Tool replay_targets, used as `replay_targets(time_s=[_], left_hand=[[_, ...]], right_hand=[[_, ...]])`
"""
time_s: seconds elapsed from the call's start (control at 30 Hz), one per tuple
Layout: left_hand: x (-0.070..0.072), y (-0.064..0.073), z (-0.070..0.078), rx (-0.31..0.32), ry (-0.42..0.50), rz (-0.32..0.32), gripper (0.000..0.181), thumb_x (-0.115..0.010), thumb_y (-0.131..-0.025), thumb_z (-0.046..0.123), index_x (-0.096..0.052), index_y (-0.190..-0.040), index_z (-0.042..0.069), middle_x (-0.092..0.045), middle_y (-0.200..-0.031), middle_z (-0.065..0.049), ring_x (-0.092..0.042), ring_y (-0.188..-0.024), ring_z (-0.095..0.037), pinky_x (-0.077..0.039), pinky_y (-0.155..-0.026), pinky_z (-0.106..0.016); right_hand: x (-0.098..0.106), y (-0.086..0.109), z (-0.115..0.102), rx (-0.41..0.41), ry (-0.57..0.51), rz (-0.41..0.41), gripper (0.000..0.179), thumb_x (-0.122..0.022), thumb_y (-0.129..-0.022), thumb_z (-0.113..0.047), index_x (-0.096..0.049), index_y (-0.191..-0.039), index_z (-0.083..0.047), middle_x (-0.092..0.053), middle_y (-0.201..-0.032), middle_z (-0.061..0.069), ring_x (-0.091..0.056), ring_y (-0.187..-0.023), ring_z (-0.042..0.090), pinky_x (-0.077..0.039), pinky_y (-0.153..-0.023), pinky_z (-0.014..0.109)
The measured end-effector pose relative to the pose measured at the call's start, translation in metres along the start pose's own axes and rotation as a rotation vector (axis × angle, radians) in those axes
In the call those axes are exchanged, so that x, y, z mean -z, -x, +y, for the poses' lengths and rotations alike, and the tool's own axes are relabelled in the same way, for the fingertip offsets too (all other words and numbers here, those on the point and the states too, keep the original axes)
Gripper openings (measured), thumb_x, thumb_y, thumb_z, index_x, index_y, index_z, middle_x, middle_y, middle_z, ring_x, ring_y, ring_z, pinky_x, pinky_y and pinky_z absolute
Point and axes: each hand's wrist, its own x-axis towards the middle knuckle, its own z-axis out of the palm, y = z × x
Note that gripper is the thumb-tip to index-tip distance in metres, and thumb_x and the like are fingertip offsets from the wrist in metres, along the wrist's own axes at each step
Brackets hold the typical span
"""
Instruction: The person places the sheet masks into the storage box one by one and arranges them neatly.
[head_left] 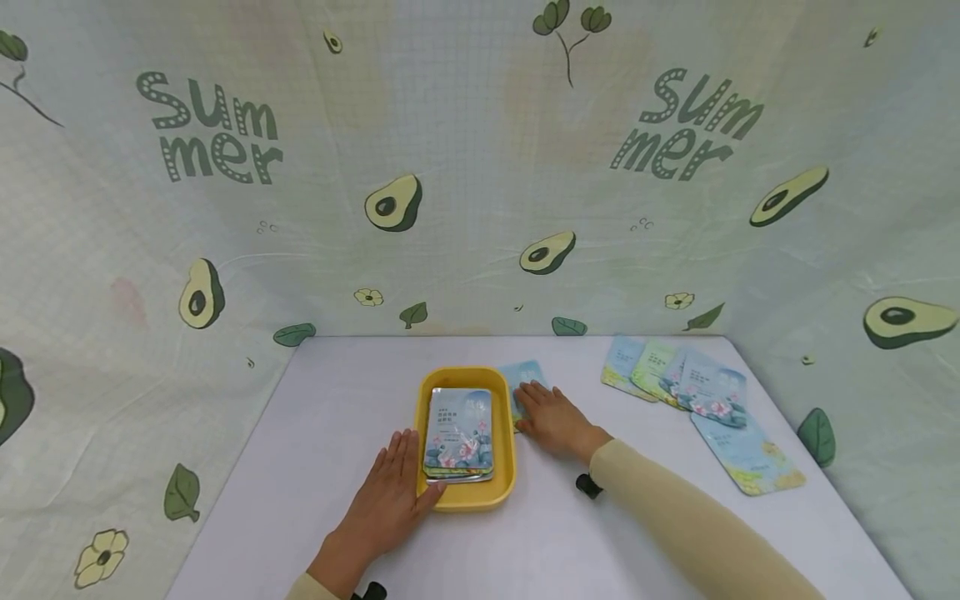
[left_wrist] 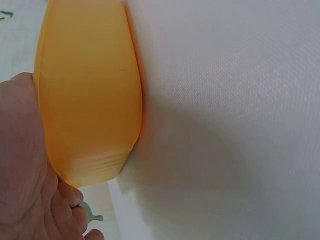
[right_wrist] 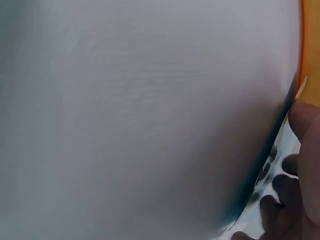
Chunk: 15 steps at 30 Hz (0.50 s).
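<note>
We rest our left hand (head_left: 390,497) against the yellow tray (head_left: 504,454), fingers straight and together. Our right hand (head_left: 555,419) touches a blue packet (head_left: 525,372) just beside the tray, fingers slightly apart.

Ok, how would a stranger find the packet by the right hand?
On the white table stands a yellow tray. Just right of it lies a blue packet, touched by the right hand, alone between the tray and the far-right packets.

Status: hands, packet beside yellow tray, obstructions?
Left hand at yellow tray. Right hand touching blue packet. Packet right of tray, outside. Tray wall possibly obstructs.
</note>
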Motion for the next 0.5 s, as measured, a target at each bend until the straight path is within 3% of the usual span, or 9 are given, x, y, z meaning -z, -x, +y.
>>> replay_targets(time_s=[0.17, 0.5], left_hand=[[0.000, 0.000, -0.001, 0.000, -0.007, 0.005, 0.095, -0.046, -0.106, 0.064, -0.013, -0.168, 0.000, -0.017, -0.175, -0.020, -0.012, -0.164, -0.038, -0.020, -0.131, -0.057], [-0.001, -0.001, -0.001, -0.003, -0.007, 0.000, 0.095, -0.045, -0.107, 0.064, -0.013, -0.168, 0.000, -0.016, -0.176, -0.020, -0.012, -0.164, -0.037, -0.020, -0.131, -0.057]], right_hand=[[-0.002, 0.004, 0.005, -0.042, 0.025, -0.078, 0.072, -0.040, -0.112, -0.056, -0.027, -0.169, -0.014, -0.022, -0.176, 0.006, -0.018, -0.164, 0.029, -0.016, -0.131, 0.060], [-0.004, 0.026, 0.029, -0.090, 0.026, -0.064, 0.071, -0.039, -0.113, -0.052, -0.027, -0.168, -0.009, -0.022, -0.176, 0.011, -0.017, -0.164, 0.035, -0.014, -0.129, 0.067]])
